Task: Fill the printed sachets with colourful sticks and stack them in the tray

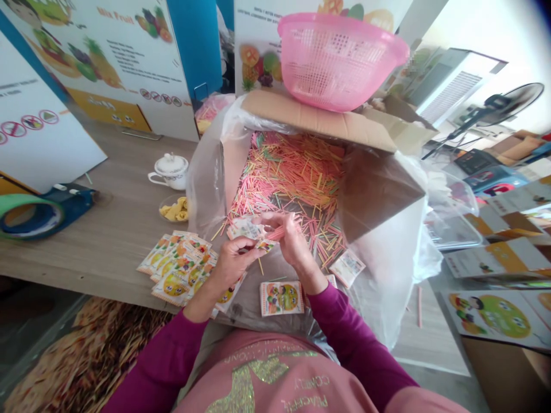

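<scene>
My left hand (236, 258) is closed on the edge of a small printed packet (267, 245). Pinched in my right hand (296, 241) is a bunch of pink candy sticks (275, 233), held right at the packet. Whether the sticks' ends are inside it I cannot tell. Just beyond my hands, a plastic-lined cardboard box (374, 195) lies open toward me, with a heap of thin pink, yellow and green candy sticks (293, 166) in it. Another packet (245, 228) lies behind my left hand. A packet (282, 298) rests face up near my body, and one more (348, 268) is to the right.
Overlapping printed packets (181, 269) lie left of my left hand. Behind them are a small dish of yellow pieces (174, 209), a lidded white cup (170, 171) and a tape dispenser (47, 209). A pink basket (340, 63) stands behind the box flap. A fan (495, 109) is far right.
</scene>
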Action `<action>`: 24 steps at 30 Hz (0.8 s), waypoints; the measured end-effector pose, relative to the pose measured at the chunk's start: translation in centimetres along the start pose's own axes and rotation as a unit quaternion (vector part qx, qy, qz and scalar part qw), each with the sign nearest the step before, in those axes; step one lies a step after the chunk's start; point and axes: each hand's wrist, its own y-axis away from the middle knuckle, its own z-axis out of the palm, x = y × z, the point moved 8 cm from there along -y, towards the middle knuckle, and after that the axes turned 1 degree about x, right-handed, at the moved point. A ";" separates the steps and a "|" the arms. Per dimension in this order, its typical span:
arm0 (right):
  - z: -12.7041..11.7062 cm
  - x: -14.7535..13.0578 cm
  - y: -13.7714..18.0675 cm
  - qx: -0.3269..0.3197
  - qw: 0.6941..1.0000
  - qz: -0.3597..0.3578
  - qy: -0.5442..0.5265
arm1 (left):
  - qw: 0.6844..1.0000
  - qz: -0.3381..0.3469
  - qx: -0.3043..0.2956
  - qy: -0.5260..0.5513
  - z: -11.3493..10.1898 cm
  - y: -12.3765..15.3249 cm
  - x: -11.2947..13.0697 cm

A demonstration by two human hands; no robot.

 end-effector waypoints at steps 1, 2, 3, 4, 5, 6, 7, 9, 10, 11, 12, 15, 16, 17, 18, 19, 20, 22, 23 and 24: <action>0.1 0.0 0.1 -0.012 1.000 -0.003 0.023 | 1.000 0.005 -0.001 0.000 0.0 0.0 0.2; 0.4 -0.1 0.3 -0.028 0.999 -0.003 0.045 | 1.000 0.009 -0.002 -0.001 0.0 0.0 0.3; 0.6 -0.2 0.4 -0.048 0.997 -0.003 0.066 | 1.000 0.010 -0.004 0.000 0.0 0.1 0.4; 1.0 -0.4 0.5 -0.073 0.994 -0.005 0.084 | 1.000 0.010 -0.005 0.004 0.1 0.1 0.4; 1.4 -0.7 0.6 -0.100 0.990 -0.009 0.095 | 1.000 0.007 -0.007 0.011 0.2 0.1 0.4; 1.8 -1.0 0.7 -0.124 0.987 -0.015 0.098 | 1.000 0.002 -0.012 0.021 0.4 0.1 0.3; 2.0 -1.3 0.8 -0.140 0.985 -0.023 0.093 | 0.999 -0.005 -0.018 0.034 0.6 0.2 0.2; 1.9 -1.7 0.8 -0.145 0.987 -0.032 0.059 | 0.997 -0.028 -0.032 0.063 1.1 0.2 -0.1; 1.8 -1.8 0.8 -0.137 0.990 -0.030 0.035 | 0.995 -0.040 -0.038 0.079 1.4 0.3 -0.1; 1.6 -1.8 0.7 -0.124 0.992 -0.026 0.012 | 0.993 -0.052 -0.044 0.095 1.7 0.3 -0.1; 1.6 -1.8 0.7 -0.110 0.994 -0.022 -0.007 | 0.991 -0.060 -0.049 0.109 2.0 0.2 -0.1; 2.2 -1.8 1.1 -0.082 0.996 -0.018 0.003 | 0.988 -0.053 -0.063 0.131 2.6 0.5 0.4; 2.5 -1.8 1.3 -0.079 0.996 -0.017 0.025 | 0.989 -0.046 -0.069 0.125 2.7 0.8 0.6; 2.8 -1.7 1.6 -0.081 0.995 -0.016 0.051 | 0.990 -0.039 -0.074 0.113 2.5 1.3 0.7; 3.0 -1.7 1.9 -0.089 0.993 -0.014 0.078 | 0.992 -0.035 -0.079 0.093 2.3 2.0 0.6; 2.8 -1.6 2.2 -0.100 0.989 -0.015 0.107 | 0.994 -0.031 -0.084 0.061 1.8 2.8 0.5; 2.4 -1.6 2.4 -0.114 0.984 -0.019 0.139 | 0.996 -0.023 -0.087 0.020 1.1 3.8 0.4; 0.1 -1.8 2.4 -0.138 0.963 -0.039 0.230 | 0.992 0.019 -0.077 -0.102 -0.9 5.8 0.3; -1.5 -1.9 2.3 -0.150 0.942 -0.050 0.295 | 0.982 0.054 -0.064 -0.171 -1.9 6.7 0.5; -3.6 -1.9 2.0 -0.143 0.912 -0.055 0.381 | 0.965 0.092 -0.049 -0.239 -2.9 7.6 0.7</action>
